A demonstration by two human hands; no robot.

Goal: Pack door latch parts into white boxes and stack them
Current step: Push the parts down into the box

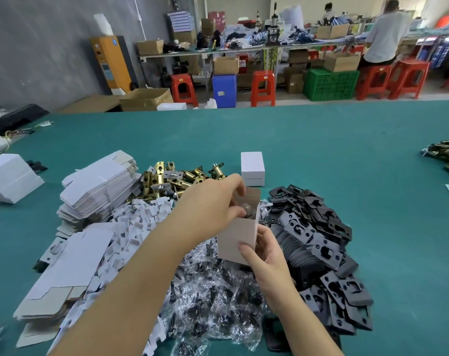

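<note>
The table (pixel 321 140) wears a flat teal-green cover, no pattern to it. On it the flat-packed cartons (pixel 100 186) are white with pale grey-brown undersides, and the closed box (pixel 252 168) behind is plain white too. The open box (pixel 237 237) being held looks white, faintly pinkish in this light. The latch bolts (pixel 177 177) are brassy gold with silvery ends; the strike plates (pixel 318 242) are matte black. The little bags (pixel 213 299) are clear plastic over something dark, perhaps black screws. Beyond, the stools (pixel 263 88) are red, one crate (pixel 330 84) green, one bin (pixel 224 90) blue.
</note>
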